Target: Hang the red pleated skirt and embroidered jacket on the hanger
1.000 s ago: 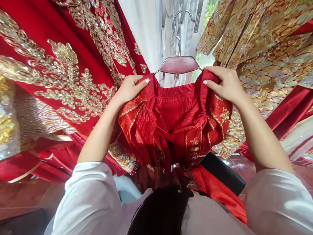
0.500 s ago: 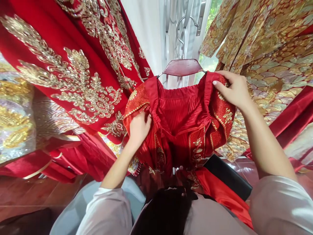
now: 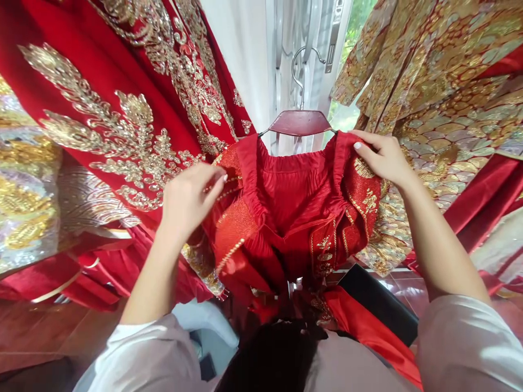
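Note:
A red garment point(image 3: 294, 185) with gathered neckline, gold beading and ruffled shoulders hangs on a dark red hanger point(image 3: 301, 123). My right hand point(image 3: 384, 155) grips its right shoulder, thumb in front and the other fingers over the top. Beside the opposite shoulder is my left hand point(image 3: 190, 196), fingers curled in and the thumb close to them. Whether any cloth is pinched there I cannot tell. Below that hand, a beaded shoulder flap point(image 3: 235, 231) hangs folded and slightly blurred.
A red gown point(image 3: 81, 81) with gold sequin embroidery hangs at left. On the right is a gold scale-patterned garment point(image 3: 441, 109). A black flat case point(image 3: 378, 302) and red cloth point(image 3: 368, 337) lie low at right, near a pale blue-grey chair point(image 3: 208, 321).
My left hand has come off the garment's front and moved left and up, and the shoulder flap has swung down. My right hand keeps its grip on the shoulder.

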`<state>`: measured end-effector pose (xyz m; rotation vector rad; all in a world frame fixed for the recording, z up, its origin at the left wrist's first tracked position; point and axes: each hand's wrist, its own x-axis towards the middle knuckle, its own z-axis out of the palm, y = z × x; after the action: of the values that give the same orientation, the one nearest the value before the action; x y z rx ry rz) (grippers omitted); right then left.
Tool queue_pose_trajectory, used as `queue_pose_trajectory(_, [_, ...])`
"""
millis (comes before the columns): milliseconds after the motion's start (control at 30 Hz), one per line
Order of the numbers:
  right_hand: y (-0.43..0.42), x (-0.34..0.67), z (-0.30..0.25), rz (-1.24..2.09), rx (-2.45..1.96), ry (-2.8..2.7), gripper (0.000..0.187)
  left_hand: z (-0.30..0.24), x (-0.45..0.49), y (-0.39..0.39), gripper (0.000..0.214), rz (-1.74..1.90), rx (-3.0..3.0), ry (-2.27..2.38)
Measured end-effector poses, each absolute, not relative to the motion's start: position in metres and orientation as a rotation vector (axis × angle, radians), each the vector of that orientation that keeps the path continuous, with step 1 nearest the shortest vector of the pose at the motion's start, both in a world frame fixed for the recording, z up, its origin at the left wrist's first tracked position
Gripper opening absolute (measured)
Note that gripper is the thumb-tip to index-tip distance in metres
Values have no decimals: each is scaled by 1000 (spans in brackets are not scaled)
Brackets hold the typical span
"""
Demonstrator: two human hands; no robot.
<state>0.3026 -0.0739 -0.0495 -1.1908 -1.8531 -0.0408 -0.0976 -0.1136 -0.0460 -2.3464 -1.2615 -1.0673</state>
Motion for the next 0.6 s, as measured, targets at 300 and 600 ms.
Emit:
queue_pose_trajectory(300, [-57,304,-23,61,-1088,-2114,53,-5,-72,-7,29,-389,-2664,-452])
queue_pose_trajectory(600, [-53,294,-29,-142,-1048,-2170,43,-34,-15,-10,22,-1163,-2756,-404])
